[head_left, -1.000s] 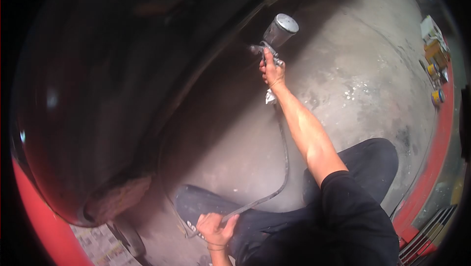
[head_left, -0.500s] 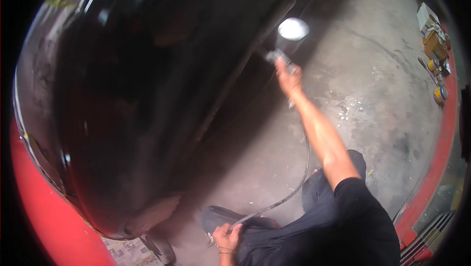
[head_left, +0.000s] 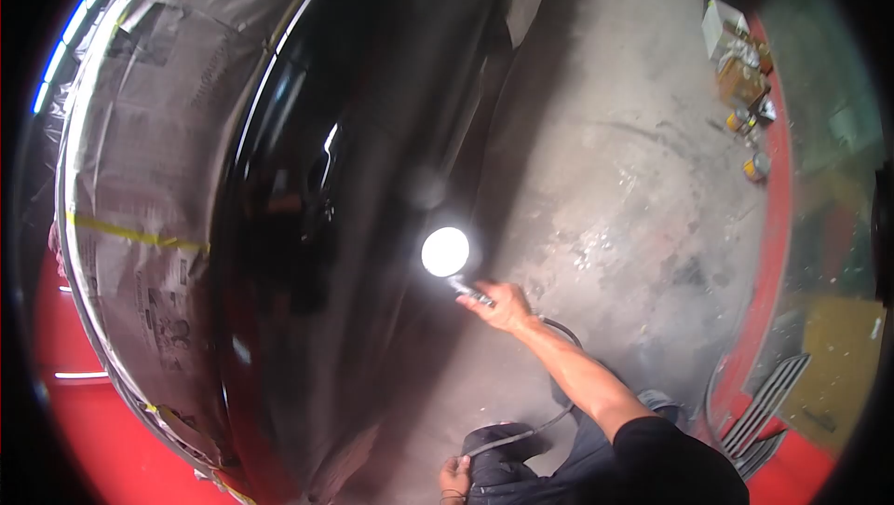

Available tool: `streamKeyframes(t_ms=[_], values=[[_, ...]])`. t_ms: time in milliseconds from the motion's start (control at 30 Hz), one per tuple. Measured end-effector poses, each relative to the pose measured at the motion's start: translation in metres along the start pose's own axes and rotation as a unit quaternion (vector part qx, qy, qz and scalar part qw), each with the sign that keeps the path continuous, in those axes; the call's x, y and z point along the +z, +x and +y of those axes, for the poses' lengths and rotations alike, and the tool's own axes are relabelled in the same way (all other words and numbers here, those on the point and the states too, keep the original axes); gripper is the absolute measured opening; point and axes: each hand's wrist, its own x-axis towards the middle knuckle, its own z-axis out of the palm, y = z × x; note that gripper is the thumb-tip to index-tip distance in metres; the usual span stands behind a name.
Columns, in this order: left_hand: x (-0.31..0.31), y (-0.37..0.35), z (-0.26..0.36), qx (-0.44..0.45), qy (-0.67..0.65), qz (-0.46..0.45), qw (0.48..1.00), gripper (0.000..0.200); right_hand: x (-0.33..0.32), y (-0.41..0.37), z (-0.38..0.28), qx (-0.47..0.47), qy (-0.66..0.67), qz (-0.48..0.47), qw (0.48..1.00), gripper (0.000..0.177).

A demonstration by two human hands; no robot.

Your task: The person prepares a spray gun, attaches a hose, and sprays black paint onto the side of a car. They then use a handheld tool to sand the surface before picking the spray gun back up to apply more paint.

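Note:
My right hand [head_left: 505, 307] is wrapped round the handle of a spray gun [head_left: 473, 293] with a bright, round white-topped cup [head_left: 445, 252]. The gun faces the lower side of a glossy black car body [head_left: 307, 263] on my left, and the cup overlaps the panel in this view. A dark air hose [head_left: 526, 435] runs from behind my right hand down to my lap. There my left hand [head_left: 454, 479] is closed on it, beside my knee.
Printed masking paper [head_left: 154, 179] with yellow tape [head_left: 130, 231] covers the car's upper part. Boxes [head_left: 741, 81] and small cans [head_left: 756, 167] stand on the concrete floor [head_left: 633, 170] along a red strip [head_left: 771, 253]. Metal slats [head_left: 768, 412] lie at lower right.
My right hand has drawn the spray gun back along the car side, closer to my body. The view has swung, showing more masking paper. My left hand stays on the hose.

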Motion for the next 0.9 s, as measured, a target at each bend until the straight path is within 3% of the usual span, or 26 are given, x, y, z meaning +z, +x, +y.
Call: streamKeyframes(t_ms=[33, 67, 133, 167, 200, 233, 267, 300, 333, 367, 400, 533, 633, 667, 700, 733, 767, 800, 867, 900], values=[[0.006, -0.008, 0.04, -0.019, 0.017, -0.015, 1.0, 0.034, -0.041, 0.006, -0.01, 0.008, 0.037, 0.04, 0.998, 0.06], [0.007, -0.018, 0.08, -0.06, 0.123, -0.042, 0.99, 0.043, -0.076, 0.013, -0.009, -0.022, 0.014, 0.11, 0.994, 0.053], [0.025, 0.003, 0.067, 0.04, 0.264, -0.074, 0.961, 0.062, -0.146, 0.022, -0.014, -0.053, 0.033, 0.2, 0.978, 0.043], [0.037, 0.012, 0.07, 0.013, 0.248, -0.14, 0.959, 0.079, -0.187, 0.021, -0.022, 0.008, 0.019, 0.18, 0.983, 0.039], [0.054, 0.0, 0.109, 0.042, 0.233, -0.119, 0.964, 0.084, -0.22, 0.02, -0.037, 0.071, 0.035, 0.194, 0.978, 0.04], [0.062, -0.018, 0.173, 0.025, 0.155, -0.135, 0.978, 0.093, -0.247, 0.023, -0.031, 0.02, -0.053, 0.235, 0.97, 0.042], [0.085, -0.005, 0.16, 0.057, 0.114, -0.198, 0.972, 0.097, -0.281, 0.016, -0.05, 0.049, -0.06, 0.184, 0.98, 0.042], [0.095, -0.021, 0.195, 0.04, 0.124, -0.25, 0.96, 0.101, -0.302, 0.013, -0.049, 0.022, -0.054, 0.197, 0.979, 0.041], [0.119, -0.023, 0.188, 0.018, 0.121, -0.32, 0.939, 0.105, -0.324, 0.011, -0.04, -0.074, -0.122, 0.221, 0.965, 0.039], [0.115, -0.04, 0.238, -0.033, 0.156, -0.347, 0.924, 0.103, -0.34, 0.005, -0.062, -0.023, -0.088, 0.205, 0.975, 0.038], [0.111, -0.053, 0.268, -0.031, 0.179, -0.381, 0.907, 0.099, -0.353, -0.002, -0.066, -0.017, -0.091, 0.2, 0.975, 0.037], [0.084, -0.061, 0.37, 0.059, 0.255, -0.502, 0.824, 0.085, -0.411, 0.012, -0.061, 0.057, -0.099, 0.137, 0.984, 0.035], [0.087, -0.051, 0.43, 0.156, 0.238, -0.528, 0.8, 0.069, -0.429, 0.028, -0.089, 0.051, -0.119, 0.098, 0.987, 0.034], [0.088, -0.043, 0.46, 0.172, 0.217, -0.533, 0.8, 0.05, -0.435, 0.033, -0.082, 0.029, -0.112, 0.074, 0.991, 0.034], [0.089, -0.039, 0.505, 0.199, 0.232, -0.485, 0.82, 0.048, -0.456, 0.035, -0.036, 0.018, -0.124, 0.04, 0.991, 0.035], [0.091, -0.038, 0.555, 0.22, 0.245, -0.439, 0.836, 0.046, -0.461, 0.041, -0.025, 0.096, -0.1, -0.001, 0.99, 0.037], [0.096, -0.039, 0.603, 0.239, 0.259, -0.395, 0.848, 0.044, -0.465, 0.043, -0.014, 0.098, -0.1, -0.027, 0.99, 0.042], [0.107, -0.045, 0.643, 0.293, 0.181, -0.303, 0.889, 0.043, -0.466, 0.047, -0.008, 0.1, -0.101, -0.052, 0.988, 0.047], [0.137, -0.049, 0.722, 0.401, 0.052, -0.136, 0.904, 0.046, -0.458, 0.063, -0.014, -0.05, -0.16, -0.106, 0.98, 0.061], [0.154, -0.048, 0.757, 0.454, 0.001, -0.065, 0.888, 0.049, -0.468, 0.062, 0.01, -0.039, -0.148, -0.155, 0.976, 0.063]])
